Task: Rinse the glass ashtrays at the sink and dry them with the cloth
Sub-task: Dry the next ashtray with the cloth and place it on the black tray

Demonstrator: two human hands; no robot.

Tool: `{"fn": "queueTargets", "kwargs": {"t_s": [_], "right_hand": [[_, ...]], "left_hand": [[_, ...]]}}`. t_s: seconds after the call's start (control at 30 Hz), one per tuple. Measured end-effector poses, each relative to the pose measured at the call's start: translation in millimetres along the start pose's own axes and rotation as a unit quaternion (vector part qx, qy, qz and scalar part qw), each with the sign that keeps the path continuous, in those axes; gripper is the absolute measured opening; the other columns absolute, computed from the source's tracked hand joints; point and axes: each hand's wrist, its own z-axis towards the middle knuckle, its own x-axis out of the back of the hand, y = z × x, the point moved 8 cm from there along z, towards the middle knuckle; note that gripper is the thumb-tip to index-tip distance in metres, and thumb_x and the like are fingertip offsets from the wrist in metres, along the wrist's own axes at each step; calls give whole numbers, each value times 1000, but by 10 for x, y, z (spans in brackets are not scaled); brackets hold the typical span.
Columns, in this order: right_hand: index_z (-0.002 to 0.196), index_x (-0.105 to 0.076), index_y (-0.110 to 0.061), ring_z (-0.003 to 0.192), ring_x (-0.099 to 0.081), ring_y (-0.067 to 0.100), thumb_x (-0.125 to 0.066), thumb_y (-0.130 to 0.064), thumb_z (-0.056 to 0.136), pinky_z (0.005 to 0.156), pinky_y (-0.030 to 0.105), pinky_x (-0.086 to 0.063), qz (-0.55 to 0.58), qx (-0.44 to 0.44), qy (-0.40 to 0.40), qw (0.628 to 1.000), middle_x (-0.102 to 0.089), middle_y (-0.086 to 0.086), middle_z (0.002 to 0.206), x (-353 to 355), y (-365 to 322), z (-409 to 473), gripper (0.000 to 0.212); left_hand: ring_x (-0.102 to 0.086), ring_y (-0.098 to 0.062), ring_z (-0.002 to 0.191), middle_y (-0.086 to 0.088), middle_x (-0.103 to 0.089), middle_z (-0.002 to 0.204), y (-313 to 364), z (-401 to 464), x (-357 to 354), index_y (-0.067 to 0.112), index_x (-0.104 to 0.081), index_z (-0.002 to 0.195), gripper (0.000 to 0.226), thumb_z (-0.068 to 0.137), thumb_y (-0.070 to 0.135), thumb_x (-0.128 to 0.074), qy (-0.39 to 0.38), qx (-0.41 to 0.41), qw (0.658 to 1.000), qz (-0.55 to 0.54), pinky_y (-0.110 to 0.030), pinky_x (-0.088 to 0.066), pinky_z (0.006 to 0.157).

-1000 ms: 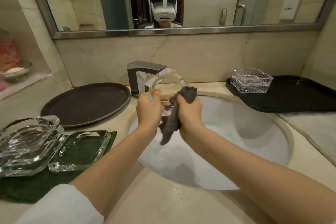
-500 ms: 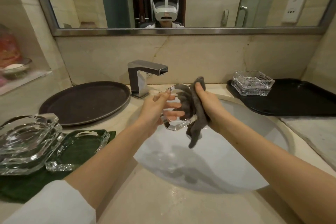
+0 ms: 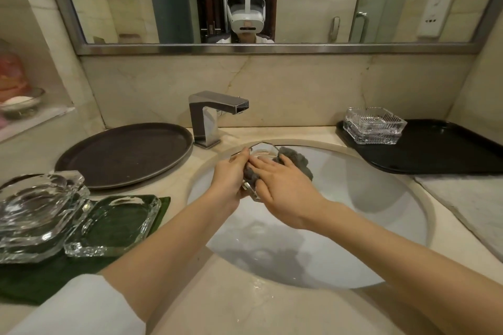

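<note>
1. Glass, clear and angular: the ashtray [image 3: 258,153] I am drying sits over the sink [image 3: 353,198], just in front of the tap [image 3: 215,114]. No water runs from the tap.
2. My left hand [image 3: 230,177] curls round the ashtray's left edge, thumb on its rim, and holds it tilted.
3. My right hand [image 3: 283,185] presses the grey cloth [image 3: 296,158] against the ashtray, fingers bent over the bunched fabric; the cloth also shows beyond my hand on the far side.
4. Judged done: two ribbed ashtrays [image 3: 374,128] stand stacked on the black tray [image 3: 449,152] at my right, well apart from the sink. I take these as finished pieces, though I cannot confirm that they are dry.
5. Judged left: a thick ashtray [image 3: 38,212] and a flatter ashtray [image 3: 114,226] lie touching on the green mat [image 3: 32,280] at my left. I cannot tell whether they have been rinsed.
6. The round brown tray [image 3: 125,155] beside the tap carries nothing.
7. Estimate: the task is partly through, with one piece in hand and two waiting.
</note>
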Motion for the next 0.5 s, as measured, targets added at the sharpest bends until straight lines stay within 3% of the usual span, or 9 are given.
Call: {"fn": "queueTargets", "kwargs": {"t_s": [0.1, 0.17, 0.27, 0.37, 0.43, 0.5], "right_hand": [[111, -66, -18, 109, -43, 33, -25, -34, 83, 94, 54, -40, -64, -33, 89, 993, -56, 11, 121, 193, 291, 9, 53], [96, -71, -15, 90, -47, 34, -30, -34, 83, 81, 51, -47, -70, -67, 120, 988, -59, 13, 100, 251, 387, -8, 47], [114, -64, -16, 90, -44, 32, -22, -37, 83, 86, 43, -39, -30, -8, 83, 996, -57, 10, 99, 122, 134, -11, 57], [130, -54, -18, 99, -40, 27, -17, -40, 86, 92, 34, -28, 23, 32, 30, 999, -54, 6, 108, 55, 44, -105, 62], [127, -58, -14, 99, -45, 26, -24, -37, 88, 91, 28, -32, -3, 33, 52, 998, -57, 5, 108, 118, 151, -173, 56], [108, -67, -6, 89, -55, 27, -37, -26, 89, 84, 30, -42, -60, 34, 104, 992, -64, 6, 96, 192, 234, -205, 41]], "left_hand": [[-65, -20, 64, -10, -67, 82, 46, 15, -70, 10, -59, 96, 24, 99, 28, -44, -26, -9, 1000, 2, -33, -53, 62], [-66, -23, 65, -12, -68, 84, 79, 15, -90, 8, -58, 100, 26, 99, 28, -43, -27, -16, 999, 9, -36, -54, 67], [-59, -18, 65, -6, -64, 79, 104, 3, -53, 9, -60, 95, 24, 98, 28, -45, -6, -31, 999, 25, -27, -47, 52], [-59, -18, 72, -6, -64, 86, 99, -17, -1, 8, -62, 100, 29, 97, 32, -46, -1, -40, 997, 68, -28, -45, 55], [-64, -22, 79, -10, -67, 94, 124, -5, -15, 9, -61, 99, 28, 97, 32, -46, -14, -49, 996, 67, -32, -53, 65], [-67, -22, 74, -11, -69, 90, 159, -14, -60, 9, -60, 99, 26, 98, 31, -44, -26, -60, 996, 67, -31, -55, 66]]}}
